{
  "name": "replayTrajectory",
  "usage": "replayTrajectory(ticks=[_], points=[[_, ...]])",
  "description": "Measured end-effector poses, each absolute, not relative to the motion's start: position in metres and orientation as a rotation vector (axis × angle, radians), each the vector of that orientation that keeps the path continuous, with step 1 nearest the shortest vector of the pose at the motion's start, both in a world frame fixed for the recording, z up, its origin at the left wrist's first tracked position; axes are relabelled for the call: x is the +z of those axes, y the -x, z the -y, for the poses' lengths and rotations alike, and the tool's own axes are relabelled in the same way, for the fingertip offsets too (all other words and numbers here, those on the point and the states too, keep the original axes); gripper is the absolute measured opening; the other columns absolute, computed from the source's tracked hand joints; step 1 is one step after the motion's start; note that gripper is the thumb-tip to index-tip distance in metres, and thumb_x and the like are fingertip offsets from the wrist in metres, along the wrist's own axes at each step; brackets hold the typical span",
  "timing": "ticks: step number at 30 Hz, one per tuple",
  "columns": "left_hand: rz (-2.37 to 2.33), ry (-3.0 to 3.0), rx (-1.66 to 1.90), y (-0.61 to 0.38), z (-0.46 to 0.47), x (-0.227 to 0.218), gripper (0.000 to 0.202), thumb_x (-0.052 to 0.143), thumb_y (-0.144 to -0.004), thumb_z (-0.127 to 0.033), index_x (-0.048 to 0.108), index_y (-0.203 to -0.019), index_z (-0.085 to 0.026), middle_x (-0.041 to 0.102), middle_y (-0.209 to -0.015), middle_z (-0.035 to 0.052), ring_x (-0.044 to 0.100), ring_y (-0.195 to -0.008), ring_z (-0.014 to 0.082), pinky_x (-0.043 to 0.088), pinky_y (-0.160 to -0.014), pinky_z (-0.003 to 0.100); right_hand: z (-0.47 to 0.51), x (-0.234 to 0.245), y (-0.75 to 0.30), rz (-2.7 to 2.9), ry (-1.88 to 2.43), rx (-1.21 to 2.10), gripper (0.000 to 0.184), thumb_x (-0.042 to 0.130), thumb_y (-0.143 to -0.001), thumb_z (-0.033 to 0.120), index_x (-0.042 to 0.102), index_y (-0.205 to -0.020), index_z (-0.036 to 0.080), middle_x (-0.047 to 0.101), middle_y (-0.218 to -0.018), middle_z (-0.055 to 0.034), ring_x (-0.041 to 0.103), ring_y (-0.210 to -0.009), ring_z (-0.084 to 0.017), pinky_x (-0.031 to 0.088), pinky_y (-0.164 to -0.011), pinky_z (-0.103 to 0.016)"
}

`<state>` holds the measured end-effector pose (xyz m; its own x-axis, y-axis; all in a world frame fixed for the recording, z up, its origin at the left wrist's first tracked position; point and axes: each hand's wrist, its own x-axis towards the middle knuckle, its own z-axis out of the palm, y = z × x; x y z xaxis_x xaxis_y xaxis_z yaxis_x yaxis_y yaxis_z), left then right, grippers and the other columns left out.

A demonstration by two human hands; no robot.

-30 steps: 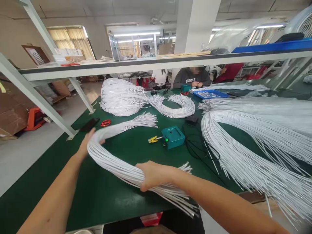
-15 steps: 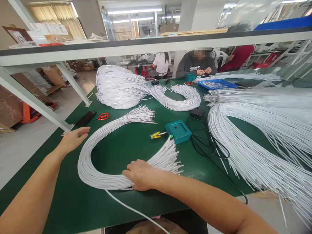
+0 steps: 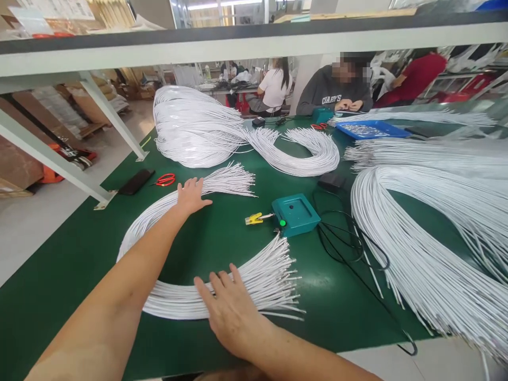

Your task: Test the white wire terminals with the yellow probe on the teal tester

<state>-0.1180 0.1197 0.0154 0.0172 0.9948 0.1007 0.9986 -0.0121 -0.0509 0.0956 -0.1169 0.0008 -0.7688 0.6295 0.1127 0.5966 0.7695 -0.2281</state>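
Observation:
A bundle of thin white wires [image 3: 159, 296] lies in a U-shaped loop on the green table [image 3: 79, 264]. My left hand [image 3: 191, 196] rests flat and open on the far arm of the loop, near its stripped ends [image 3: 234, 180]. My right hand [image 3: 228, 312] lies flat on the near arm with its fingers spread, just behind the near fan of wire ends [image 3: 278, 275]. Neither hand grips anything.
A teal box [image 3: 296, 211] with a green button and a yellow clip [image 3: 254, 218] sits beyond the near wire ends, black cables [image 3: 345, 243] beside it. Large white wire bundles lie at the back [image 3: 190, 132] and right [image 3: 416, 254]. Red scissors [image 3: 164, 180] and a phone [image 3: 137, 181] lie left. A person [image 3: 337, 90] sits opposite.
My left hand moved right from the loop's outer bend onto its far arm. My right hand opened flat on the near arm. The view tilted down and closer.

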Motion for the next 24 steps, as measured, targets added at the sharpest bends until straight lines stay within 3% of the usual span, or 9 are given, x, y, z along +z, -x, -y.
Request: replayTrajectory(ticks=[2, 5, 8, 11, 15, 19, 22, 24], points=[[2.180, 2.148, -0.055, 0.109, -0.135, 0.014, 0.094, 0.056, -0.076, -0.061, 0.022, -0.148, -0.011, 0.031, -0.151, 0.0232, 0.026, -0.139, 0.0386, 0.018, -0.110, 0.060, 0.113, -0.001, -0.113, 2.768, 1.022, 0.245, 0.066, 0.052, -0.086, 0.034, 0.029, -0.145, 0.017, 0.051, -0.134, -0.0183, 0.046, -0.124, -0.034, 0.022, -0.110, -0.062], [2.323, 2.106, -0.040, 0.104, -0.156, 0.012, 0.093, 0.053, -0.074, -0.067, 0.029, -0.145, -0.012, 0.043, -0.141, 0.0246, 0.039, -0.129, 0.0410, 0.027, -0.103, 0.059, 0.111, -0.007, -0.129, 2.768, 1.024, 0.215, 0.065, 0.052, -0.087, 0.042, 0.031, -0.144, 0.019, 0.045, -0.142, -0.0178, 0.038, -0.132, -0.037, 0.017, -0.112, -0.064], [2.498, 2.007, -0.027, 0.106, -0.177, 0.010, 0.075, 0.047, -0.077, -0.068, 0.048, -0.133, -0.019, 0.053, -0.130, 0.0212, 0.050, -0.116, 0.0394, 0.037, -0.093, 0.055, 0.109, -0.009, -0.133, 2.792, 0.979, 0.221, 0.064, 0.050, -0.089, 0.043, 0.031, -0.144, 0.017, 0.047, -0.140, -0.0173, 0.042, -0.129, -0.034, 0.024, -0.112, -0.058], [2.606, 1.868, -0.048, 0.110, -0.193, 0.006, 0.069, 0.046, -0.077, -0.069, 0.055, -0.126, -0.022, 0.052, -0.129, 0.0196, 0.050, -0.115, 0.0393, 0.039, -0.090, 0.052, 0.105, -0.010, -0.133, 2.800, 0.934, 0.255, 0.061, 0.049, -0.090, 0.042, 0.034, -0.142, 0.015, 0.051, -0.134, -0.0169, 0.046, -0.123, -0.032, 0.029, -0.110, -0.054], [2.645, 1.790, -0.070, 0.117, -0.201, 0.004, 0.072, 0.052, -0.075, -0.068, 0.053, -0.129, -0.020, 0.051, -0.129, 0.0206, 0.047, -0.119, 0.0396, 0.037, -0.093, 0.054, 0.103, -0.012, -0.133, 2.767, 0.898, 0.322, 0.063, 0.052, -0.088, 0.044, 0.036, -0.141, 0.014, 0.052, -0.133, -0.0167, 0.046, -0.122, -0.031, 0.028, -0.110, -0.052], [2.368, 2.161, -0.155, 0.132, -0.182, 0.012, 0.081, 0.063, -0.075, -0.052, 0.034, -0.144, -0.023, 0.038, -0.146, 0.0171, 0.040, -0.130, 0.0363, 0.035, -0.103, 0.051, 0.102, -0.013, -0.134, 2.737, 0.892, 0.352, 0.063, 0.050, -0.089, 0.043, 0.035, -0.142, 0.014, 0.051, -0.134, -0.0173, 0.045, -0.122, -0.031, 0.027, -0.110, -0.052], [2.211, 2.227, -0.303, 0.145, -0.140, 0.023, 0.071, 0.059, -0.079, -0.045, 0.039, -0.142, -0.018, 0.032, -0.152, 0.0151, 0.031, -0.139, 0.0329, 0.026, -0.113, 0.047, 0.102, -0.013, -0.135, 2.721, 0.881, 0.368, 0.062, 0.050, -0.089, 0.042, 0.036, -0.141, 0.013, 0.052, -0.133, -0.0177, 0.046, -0.121, -0.031, 0.028, -0.110, -0.051], [2.211, 2.340, -0.472, 0.151, -0.096, 0.032, 0.069, 0.056, -0.079, -0.050, 0.042, -0.140, -0.020, 0.039, -0.149, 0.0109, 0.037, -0.137, 0.0290, 0.029, -0.113, 0.043, 0.103, -0.013, -0.134, 2.707, 0.880, 0.374, 0.060, 0.049, -0.089, 0.041, 0.037, -0.141, 0.013, 0.053, -0.131, -0.0178, 0.046, -0.120, -0.031, 0.028, -0.109, -0.050]])
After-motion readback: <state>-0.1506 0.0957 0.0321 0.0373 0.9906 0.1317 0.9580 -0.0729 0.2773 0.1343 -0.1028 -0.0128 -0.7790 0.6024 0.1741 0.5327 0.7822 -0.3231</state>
